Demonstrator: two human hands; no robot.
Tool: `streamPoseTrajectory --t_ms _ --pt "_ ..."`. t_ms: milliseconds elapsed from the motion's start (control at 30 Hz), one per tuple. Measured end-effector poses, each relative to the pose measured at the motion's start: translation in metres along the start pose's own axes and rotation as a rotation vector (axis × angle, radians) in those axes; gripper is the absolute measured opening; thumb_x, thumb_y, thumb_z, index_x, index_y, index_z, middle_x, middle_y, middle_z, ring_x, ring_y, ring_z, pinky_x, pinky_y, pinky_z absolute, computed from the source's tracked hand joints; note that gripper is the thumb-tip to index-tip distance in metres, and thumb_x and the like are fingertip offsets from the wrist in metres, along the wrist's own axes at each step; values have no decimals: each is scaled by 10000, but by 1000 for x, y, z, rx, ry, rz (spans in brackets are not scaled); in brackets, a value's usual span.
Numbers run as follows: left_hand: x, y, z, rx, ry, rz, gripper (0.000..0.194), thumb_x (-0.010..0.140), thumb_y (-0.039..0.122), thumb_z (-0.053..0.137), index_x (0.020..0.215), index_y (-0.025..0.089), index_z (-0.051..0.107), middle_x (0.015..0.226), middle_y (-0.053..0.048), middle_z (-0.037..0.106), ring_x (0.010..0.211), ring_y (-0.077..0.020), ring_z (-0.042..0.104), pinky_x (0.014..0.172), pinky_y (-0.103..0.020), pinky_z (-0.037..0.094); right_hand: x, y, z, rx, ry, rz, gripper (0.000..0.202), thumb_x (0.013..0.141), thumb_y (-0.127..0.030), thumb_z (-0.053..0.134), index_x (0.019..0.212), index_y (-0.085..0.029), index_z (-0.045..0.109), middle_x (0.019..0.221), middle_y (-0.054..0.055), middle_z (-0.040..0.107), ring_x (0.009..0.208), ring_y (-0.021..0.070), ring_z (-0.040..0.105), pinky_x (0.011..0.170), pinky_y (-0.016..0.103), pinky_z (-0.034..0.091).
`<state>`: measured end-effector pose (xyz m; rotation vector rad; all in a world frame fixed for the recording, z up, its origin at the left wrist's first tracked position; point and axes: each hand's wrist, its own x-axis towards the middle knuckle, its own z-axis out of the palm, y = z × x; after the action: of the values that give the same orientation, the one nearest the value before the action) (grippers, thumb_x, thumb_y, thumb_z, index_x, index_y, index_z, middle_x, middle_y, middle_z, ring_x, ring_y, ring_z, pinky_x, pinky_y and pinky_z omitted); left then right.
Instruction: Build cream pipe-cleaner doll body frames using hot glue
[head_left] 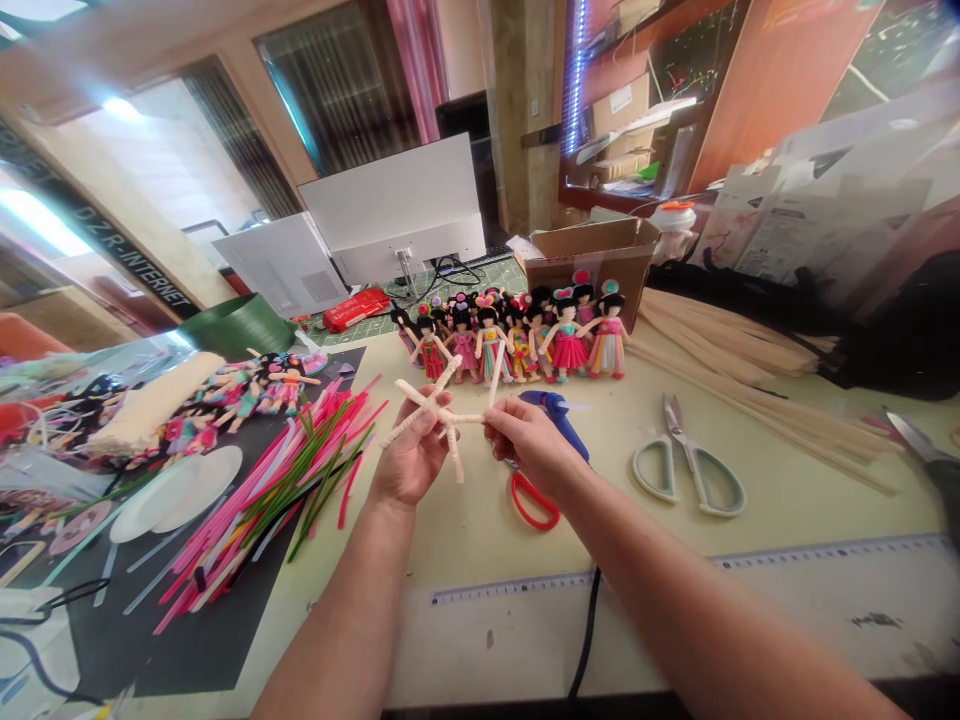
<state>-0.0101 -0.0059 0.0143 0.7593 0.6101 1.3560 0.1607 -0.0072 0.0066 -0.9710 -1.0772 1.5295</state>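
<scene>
Between my hands is a cream doll frame of twisted pipe cleaners [452,433], with several limbs spreading from a middle. My left hand [414,455] pinches it near its centre. With thumb and fingertips, my right hand [521,437] grips the end of the limb on the right, where a straight length of pipe cleaner [496,375] sticks upward. Under and beyond my right hand lie a blue glue gun [564,425] and red-handled scissors [535,502], both partly covered. Finished pipe-cleaner dolls [491,340] in bright dresses stand in a group just behind my hands.
Grey-handled scissors [688,460] and cream pipe cleaners [750,360] lie to the right. A ruler [517,588] crosses the front. Coloured pipe cleaners [270,490] and white plates [176,495] occupy the left. A cardboard box [592,245] and monitor [397,215] stand behind.
</scene>
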Motion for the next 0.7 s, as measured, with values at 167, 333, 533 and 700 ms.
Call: streamPoseTrajectory --t_ms 167,333,533,700 --pt "-1 0 2 -35 -1 -8 295 799 165 665 1084 237 637 998 -14 697 774 -118 625 691 -274 533 -1 -2 5 -84 59 -104 201 796 -313 581 661 -196 488 592 -36 515 487 83 436 502 238 342" --pt "0 -5 7 -79 129 -130 215 885 283 593 1072 186 636 953 -40 700 737 -129 648 667 -291 552 -3 -2 7 -321 129 -310 184 844 -332 544 724 -221 462 624 -42 488 532 106 430 512 246 330" --pt "4 -12 6 -81 236 -123 135 875 247 608 898 119 644 844 -42 697 634 -103 622 599 -257 538 -6 -1 5 -502 173 -400 187 872 -315 515 724 -221 449 612 -42 464 550 111 406 530 250 315" --pt "5 -5 4 -114 267 -73 85 844 167 630 925 160 654 845 -18 718 646 -108 631 608 -266 534 -8 -10 9 -555 142 -237 206 865 -318 505 691 -212 477 577 -33 516 531 114 467 527 253 342"
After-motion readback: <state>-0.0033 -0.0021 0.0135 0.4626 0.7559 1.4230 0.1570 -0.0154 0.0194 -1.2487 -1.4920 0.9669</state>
